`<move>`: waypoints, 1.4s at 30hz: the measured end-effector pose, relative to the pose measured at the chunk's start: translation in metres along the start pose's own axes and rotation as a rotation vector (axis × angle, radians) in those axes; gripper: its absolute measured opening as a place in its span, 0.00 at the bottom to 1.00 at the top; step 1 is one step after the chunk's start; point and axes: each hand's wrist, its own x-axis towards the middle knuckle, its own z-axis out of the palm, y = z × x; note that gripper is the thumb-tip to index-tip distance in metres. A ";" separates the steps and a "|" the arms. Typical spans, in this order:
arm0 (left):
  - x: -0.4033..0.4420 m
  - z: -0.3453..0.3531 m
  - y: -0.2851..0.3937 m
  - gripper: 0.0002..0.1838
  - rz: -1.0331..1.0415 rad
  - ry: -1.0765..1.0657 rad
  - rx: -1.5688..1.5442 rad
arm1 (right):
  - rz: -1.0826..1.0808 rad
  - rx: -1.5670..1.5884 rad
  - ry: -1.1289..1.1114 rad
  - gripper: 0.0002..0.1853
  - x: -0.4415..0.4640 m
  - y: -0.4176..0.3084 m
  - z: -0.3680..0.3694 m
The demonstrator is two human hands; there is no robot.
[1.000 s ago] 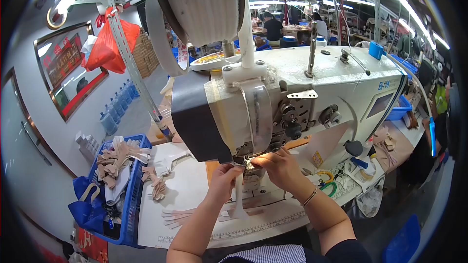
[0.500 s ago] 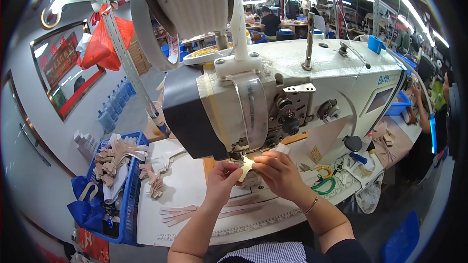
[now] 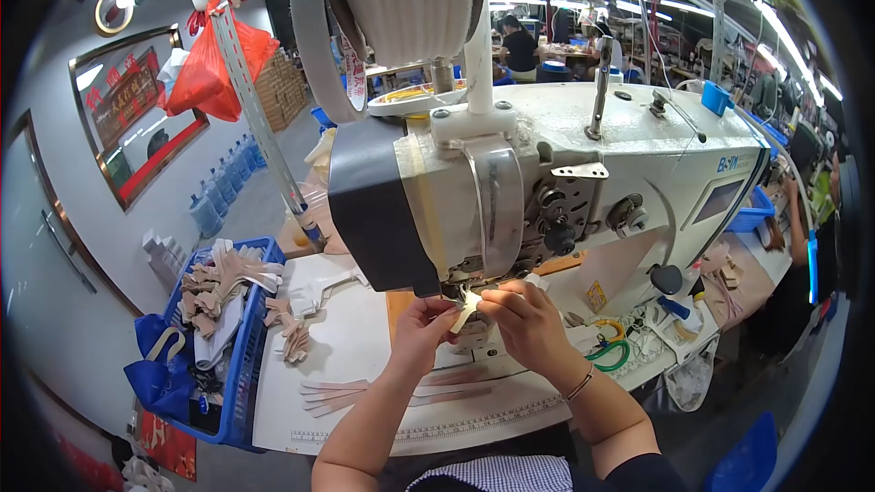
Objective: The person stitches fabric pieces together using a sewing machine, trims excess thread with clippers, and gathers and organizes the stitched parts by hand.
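A white sewing machine (image 3: pixel 674 155) stands over the worktable. Just below its needle area, a small pale fabric piece (image 3: pixel 467 312) is pinched between both hands. My left hand (image 3: pixel 427 333) grips its left edge with thumb and fingers. On the right side, my right hand (image 3: pixel 527 323) has its fingers closed on the same piece. Flat pale strips (image 3: pixel 337 394) lie fanned out on the table in front of the machine. The needle tip itself is hidden.
A blue basket (image 3: pixel 244 374) of cut pieces stands left of the white worktable (image 3: pixel 351 433). Small cut pieces (image 3: pixel 290 333) lie beside it. A green cord (image 3: pixel 612 355) is right of the hands. A person (image 3: pixel 519 47) sits in the background.
Both hands have come down slightly from the needle area, and the pale piece now shows between them. The long strip that hung at the left hand a second ago no longer hangs there.
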 end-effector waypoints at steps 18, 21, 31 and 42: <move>0.020 -0.020 0.007 0.04 0.931 -0.037 1.161 | 0.111 -0.037 -0.132 0.19 0.002 0.036 0.005; 0.013 -0.010 0.003 0.07 1.004 -0.001 1.056 | -0.025 0.156 -0.084 0.20 0.005 0.017 -0.008; 0.015 -0.011 -0.004 0.11 1.047 0.028 1.015 | -0.076 0.093 0.012 0.15 0.001 0.007 0.004; 0.017 -0.014 -0.005 0.10 1.047 0.057 1.054 | -0.019 0.172 0.045 0.14 0.005 0.006 0.008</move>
